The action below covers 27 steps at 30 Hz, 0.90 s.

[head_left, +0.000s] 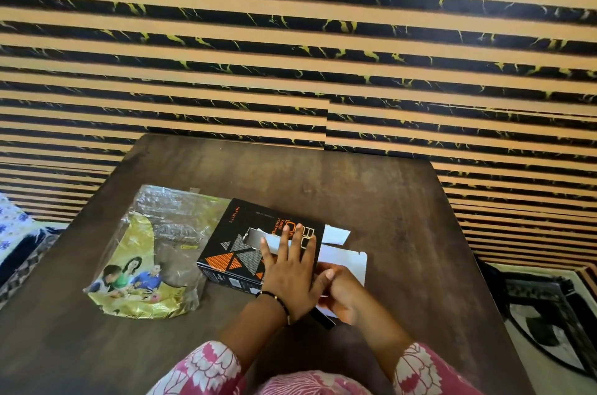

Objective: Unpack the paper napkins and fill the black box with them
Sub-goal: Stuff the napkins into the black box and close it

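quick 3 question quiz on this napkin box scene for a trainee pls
1. True or false: the left hand lies flat, fingers spread, on top of the black box.
2. Where does the plastic wrapper lie? A) on the person's left of the box B) on the box C) on the floor
3. What does the right hand work at?

Key
1. True.
2. A.
3. The white flaps at the box's open right end; its exact grip is hard to tell.
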Motion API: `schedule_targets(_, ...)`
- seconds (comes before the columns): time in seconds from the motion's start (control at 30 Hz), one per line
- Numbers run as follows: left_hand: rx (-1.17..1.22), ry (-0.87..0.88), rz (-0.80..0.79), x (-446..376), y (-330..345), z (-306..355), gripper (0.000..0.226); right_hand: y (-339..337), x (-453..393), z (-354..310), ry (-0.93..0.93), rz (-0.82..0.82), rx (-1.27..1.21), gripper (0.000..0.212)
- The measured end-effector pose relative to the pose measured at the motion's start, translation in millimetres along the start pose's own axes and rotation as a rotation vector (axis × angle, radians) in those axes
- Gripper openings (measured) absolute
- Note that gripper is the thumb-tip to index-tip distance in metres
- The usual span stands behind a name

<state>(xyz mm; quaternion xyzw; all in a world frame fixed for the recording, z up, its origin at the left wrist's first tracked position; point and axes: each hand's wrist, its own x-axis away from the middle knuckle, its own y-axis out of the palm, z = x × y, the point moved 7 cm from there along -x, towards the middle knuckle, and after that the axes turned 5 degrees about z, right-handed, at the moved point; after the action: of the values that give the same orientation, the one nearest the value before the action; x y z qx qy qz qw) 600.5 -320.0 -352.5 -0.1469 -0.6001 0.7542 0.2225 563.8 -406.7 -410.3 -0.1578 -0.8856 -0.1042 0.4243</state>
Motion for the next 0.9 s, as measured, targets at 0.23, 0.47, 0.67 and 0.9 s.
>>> schedule_targets(0.23,0.038,-0.007,-0.011,1,-3,-1,0.118,3,-2,7,-0.059,-0.06,0.038,0.029)
schedule_targets(0.47,0.064,-0.031,0.003,1,-4,-7,0.118,-12,0,-2,-0.133,0.039,0.003,0.025)
schedule_targets(0.67,0.059,-0.024,-0.007,0,-1,-7,0.117,-41,0,-56,-0.496,0.334,0.456,0.073)
schedule_targets(0.9,0.352,0.037,-0.07,0,-13,-15,0.096,-43,4,-67,-0.546,0.31,0.571,0.054)
